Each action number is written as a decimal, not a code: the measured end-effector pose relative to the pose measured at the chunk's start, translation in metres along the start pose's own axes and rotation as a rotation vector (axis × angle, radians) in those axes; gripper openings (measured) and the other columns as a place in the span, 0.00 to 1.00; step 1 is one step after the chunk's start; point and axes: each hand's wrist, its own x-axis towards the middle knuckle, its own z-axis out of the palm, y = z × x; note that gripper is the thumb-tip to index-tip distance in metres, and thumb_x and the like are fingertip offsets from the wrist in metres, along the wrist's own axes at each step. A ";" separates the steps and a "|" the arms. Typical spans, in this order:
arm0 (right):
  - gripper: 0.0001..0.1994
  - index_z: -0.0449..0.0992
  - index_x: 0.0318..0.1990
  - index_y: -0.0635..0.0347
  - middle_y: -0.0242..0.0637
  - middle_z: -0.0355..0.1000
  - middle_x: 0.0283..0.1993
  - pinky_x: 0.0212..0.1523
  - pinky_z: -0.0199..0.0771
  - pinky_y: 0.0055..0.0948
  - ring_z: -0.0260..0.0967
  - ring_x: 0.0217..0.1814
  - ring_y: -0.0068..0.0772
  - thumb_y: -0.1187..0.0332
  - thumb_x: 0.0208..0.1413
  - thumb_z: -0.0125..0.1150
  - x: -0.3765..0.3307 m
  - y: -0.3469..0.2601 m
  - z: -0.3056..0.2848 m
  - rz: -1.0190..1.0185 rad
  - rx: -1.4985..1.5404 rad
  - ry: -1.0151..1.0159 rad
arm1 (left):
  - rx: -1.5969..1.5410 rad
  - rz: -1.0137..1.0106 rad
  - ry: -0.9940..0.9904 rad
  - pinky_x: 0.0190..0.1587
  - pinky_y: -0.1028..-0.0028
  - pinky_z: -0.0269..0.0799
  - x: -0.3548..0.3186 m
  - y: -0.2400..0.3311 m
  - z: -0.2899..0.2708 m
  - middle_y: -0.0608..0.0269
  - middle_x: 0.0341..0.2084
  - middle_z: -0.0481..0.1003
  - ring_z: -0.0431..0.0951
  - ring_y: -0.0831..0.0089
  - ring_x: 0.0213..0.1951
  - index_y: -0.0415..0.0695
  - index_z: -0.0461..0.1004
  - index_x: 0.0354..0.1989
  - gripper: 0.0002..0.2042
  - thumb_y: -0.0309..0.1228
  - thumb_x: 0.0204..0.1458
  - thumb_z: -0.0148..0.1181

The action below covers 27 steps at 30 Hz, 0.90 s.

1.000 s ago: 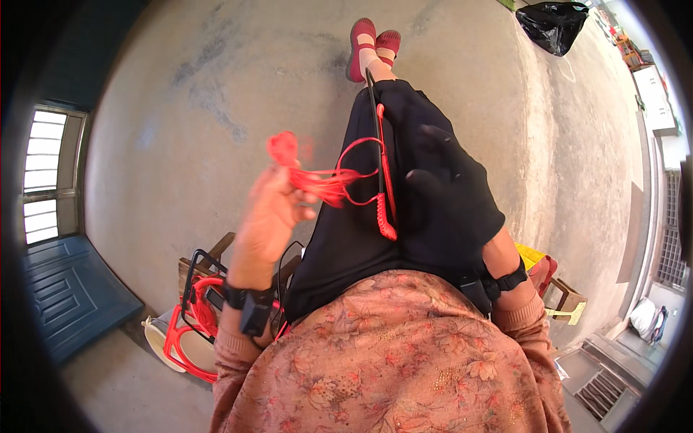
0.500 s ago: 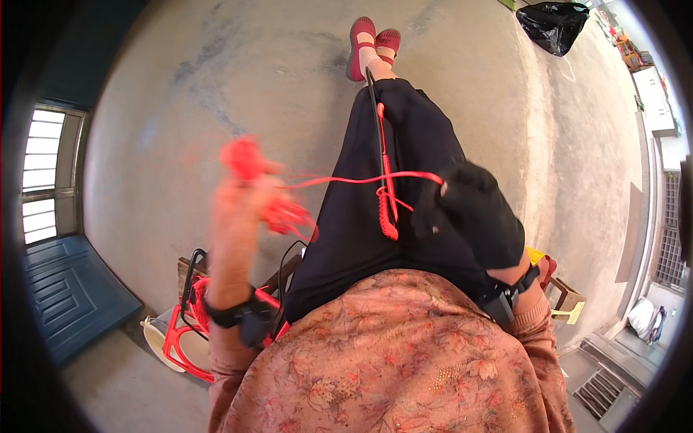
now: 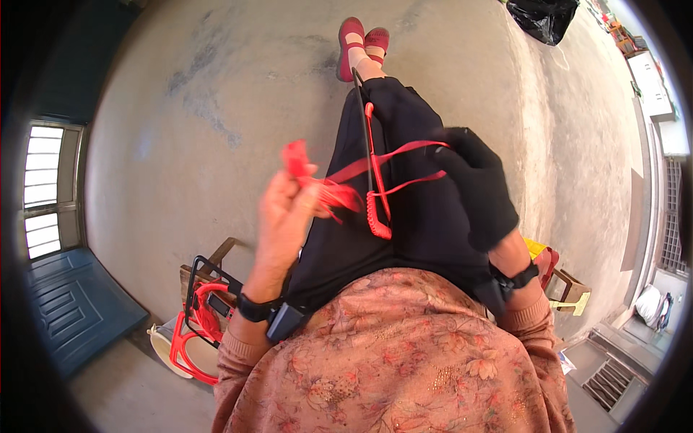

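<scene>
Across my lap lies a thin black rod-like frame (image 3: 360, 97), tilted slightly. Its lower end is wound with tight red coils (image 3: 375, 216), and a red strip runs up along it. Fingers closed, my bare left hand (image 3: 283, 213) pinches a loose bundle of red flat cord (image 3: 338, 196), slightly blurred, left of the frame. My right hand (image 3: 480, 189), in a black glove, is closed on a red strand (image 3: 410, 147) that crosses over the frame from the bundle. A second strand (image 3: 411, 182) runs from the coils to the same glove. The right fingertips are partly hidden.
Left of me are red-wrapped frames (image 3: 189, 348) over a pale bucket (image 3: 160, 339) and a piece of wood (image 3: 229, 249). A blue panel (image 3: 83, 303) stands farther left. At right are a wooden box (image 3: 572, 290) and, far off, a black plastic bag (image 3: 543, 20).
My left hand has moved right, toward the frame, with the bundle. The strand between the hands has loosened into a wider band. My right hand has risen slightly.
</scene>
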 end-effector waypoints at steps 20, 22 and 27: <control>0.19 0.68 0.58 0.66 0.40 0.71 0.58 0.62 0.64 0.30 0.68 0.59 0.34 0.79 0.57 0.52 -0.072 0.019 -0.041 -0.245 -0.885 0.087 | -0.562 -0.400 -0.619 0.37 0.76 0.75 -0.002 0.030 0.023 0.48 0.50 0.72 0.76 0.68 0.42 0.37 0.61 0.62 0.27 0.42 0.59 0.55; 0.19 0.69 0.57 0.65 0.40 0.71 0.57 0.61 0.65 0.30 0.69 0.58 0.34 0.79 0.56 0.53 -0.085 0.040 -0.057 -0.279 -0.940 0.063 | -0.741 -0.422 -0.511 0.37 0.75 0.75 -0.003 0.034 0.048 0.51 0.48 0.72 0.75 0.67 0.42 0.38 0.64 0.60 0.26 0.44 0.60 0.52; 0.17 0.72 0.53 0.65 0.40 0.73 0.52 0.57 0.67 0.29 0.71 0.54 0.35 0.80 0.55 0.57 -0.179 0.094 -0.145 -0.481 -1.233 -0.183 | -1.142 -0.376 -0.265 0.28 0.78 0.69 -0.007 0.012 0.007 0.61 0.39 0.70 0.69 0.70 0.42 0.38 0.65 0.56 0.26 0.48 0.60 0.51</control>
